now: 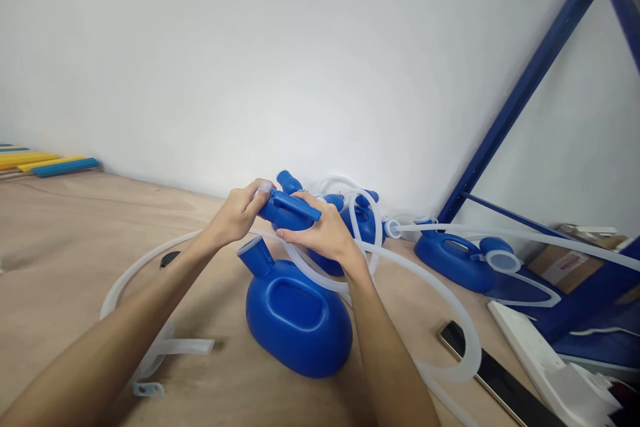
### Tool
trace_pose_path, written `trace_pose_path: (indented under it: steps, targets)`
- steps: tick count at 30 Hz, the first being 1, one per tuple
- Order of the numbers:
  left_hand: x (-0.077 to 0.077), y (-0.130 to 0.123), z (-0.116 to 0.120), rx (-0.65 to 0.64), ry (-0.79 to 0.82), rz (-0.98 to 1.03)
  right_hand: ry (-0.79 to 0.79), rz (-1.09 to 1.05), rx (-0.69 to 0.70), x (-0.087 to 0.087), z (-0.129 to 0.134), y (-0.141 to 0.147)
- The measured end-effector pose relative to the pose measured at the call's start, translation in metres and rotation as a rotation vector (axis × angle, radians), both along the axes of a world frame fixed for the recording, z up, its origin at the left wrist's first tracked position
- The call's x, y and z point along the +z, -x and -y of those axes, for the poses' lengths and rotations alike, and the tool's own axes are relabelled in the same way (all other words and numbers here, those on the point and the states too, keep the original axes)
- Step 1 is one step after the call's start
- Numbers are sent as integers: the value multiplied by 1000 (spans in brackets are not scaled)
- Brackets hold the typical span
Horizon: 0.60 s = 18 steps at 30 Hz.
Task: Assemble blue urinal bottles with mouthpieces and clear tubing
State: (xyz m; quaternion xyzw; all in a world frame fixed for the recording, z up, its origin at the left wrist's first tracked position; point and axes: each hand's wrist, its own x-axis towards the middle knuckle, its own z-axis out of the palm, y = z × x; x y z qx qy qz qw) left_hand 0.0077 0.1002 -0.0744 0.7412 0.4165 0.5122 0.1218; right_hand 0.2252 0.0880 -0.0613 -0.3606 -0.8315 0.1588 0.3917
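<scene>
Both hands hold a blue plastic piece with a ridged strip along its top, above the table. My left hand grips its left end, thumb on top. My right hand is closed round its right side, thumb below and fingers behind. Just under the hands, a blue bottle with an oval recess rests on the table, its open neck pointing up and left. Translucent tubing loops behind the bottle and past my right forearm.
More blue bottles and coiled tubing stand by the wall. A phone and white power strip lie at right, beside a blue metal frame. Clear tube pieces lie near my left forearm; yellow and blue strips are far left.
</scene>
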Motion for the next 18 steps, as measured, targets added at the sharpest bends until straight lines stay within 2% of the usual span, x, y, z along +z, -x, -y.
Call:
trace_pose_path:
  steps: [4,7,10,12,14,16,18]
  targets:
    - [-1,-9,-2,-76,149,230,20,-51,23,1,0,-1]
    - [5,-8,-5,-119,252,431,7,-117,91,5,1,-5]
    - [14,3,-6,-188,317,480,4,-121,89,11,5,-11]
    - [16,16,-8,-187,354,402,-5,-34,40,14,8,-16]
    - [13,32,-12,-94,426,260,-23,68,13,17,11,-20]
    - [2,49,-20,-1,525,41,-53,149,-16,18,12,-23]
    - [-13,64,-29,10,605,-224,-98,208,-72,17,11,-24]
